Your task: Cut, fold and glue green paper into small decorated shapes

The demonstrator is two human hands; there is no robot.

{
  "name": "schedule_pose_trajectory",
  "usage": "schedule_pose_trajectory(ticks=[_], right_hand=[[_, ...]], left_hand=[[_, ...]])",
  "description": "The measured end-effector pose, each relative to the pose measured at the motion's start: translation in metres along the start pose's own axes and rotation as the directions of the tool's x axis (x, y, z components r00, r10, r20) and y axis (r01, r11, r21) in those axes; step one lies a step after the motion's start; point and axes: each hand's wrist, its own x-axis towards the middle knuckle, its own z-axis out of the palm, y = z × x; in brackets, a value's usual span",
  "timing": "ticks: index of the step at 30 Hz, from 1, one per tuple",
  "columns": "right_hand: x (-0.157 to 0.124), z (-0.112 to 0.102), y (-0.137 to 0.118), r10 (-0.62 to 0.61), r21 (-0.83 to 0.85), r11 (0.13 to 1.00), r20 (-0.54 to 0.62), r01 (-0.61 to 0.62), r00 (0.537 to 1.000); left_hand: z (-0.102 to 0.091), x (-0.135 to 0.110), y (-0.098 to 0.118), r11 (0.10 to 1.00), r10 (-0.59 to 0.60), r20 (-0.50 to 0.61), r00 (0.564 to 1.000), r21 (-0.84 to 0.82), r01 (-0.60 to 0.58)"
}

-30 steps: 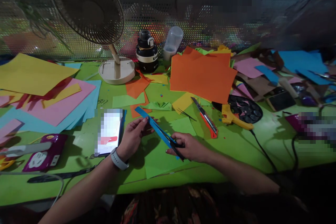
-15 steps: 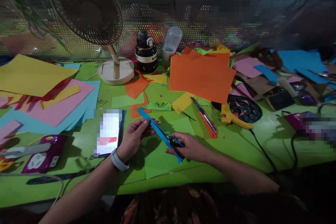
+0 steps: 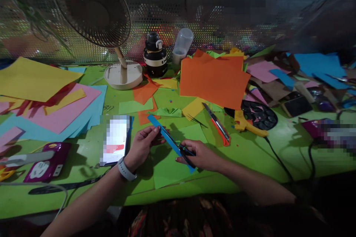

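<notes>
My left hand [image 3: 147, 141], with a pale watch band on its wrist, pinches a narrow blue paper strip [image 3: 154, 121] between thumb and fingers. The strip slants down to the right, over a green sheet [image 3: 167, 174] on the table. Fingers wrapped round the handles, my right hand [image 3: 198, 154] holds dark scissors [image 3: 183, 150]. Their blades lie along the strip and point up-left towards my left fingertips. Whether the blades are fully together is hard to see.
An orange box cutter [image 3: 221, 131] and a yellow glue gun [image 3: 247, 126] lie to the right. On the left are a phone [image 3: 115, 140] and a purple power strip [image 3: 47, 163]. A fan [image 3: 124, 76], a black bottle [image 3: 155, 59] and orange sheets [image 3: 214, 77] stand behind.
The blue strip and my left fingertips have shifted very slightly right. The scissor blades look closer together than before. The other things stay put.
</notes>
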Motion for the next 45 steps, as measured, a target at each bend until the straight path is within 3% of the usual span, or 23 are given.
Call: schedule_pose_trajectory(ticks=[9,17,26,45], right_hand=[[-0.0008,0.0008,-0.0052,0.014,0.004,1.0,0.001,-0.014,1.0],[-0.0004,-0.0004,-0.0023,0.015,-0.006,1.0,-0.003,-0.015,1.0],[-0.0004,0.0006,-0.0055,0.011,0.026,1.0,0.009,-0.012,1.0],[0.0,-0.0002,-0.0023,0.008,-0.005,1.0,0.008,-0.008,1.0]], left_hand=[[-0.0006,0.0002,0.0002,1.0,0.004,0.027,1.0,-0.006,-0.004],[0.0,0.0013,0.0031,0.999,0.027,-0.073,0.997,-0.041,-0.03],[0.0001,-0.0001,0.0007,1.0,0.017,0.003,1.0,-0.002,-0.017],[0.0005,-0.0003,0.0008,1.0,-0.009,0.005,1.0,0.0,0.009]])
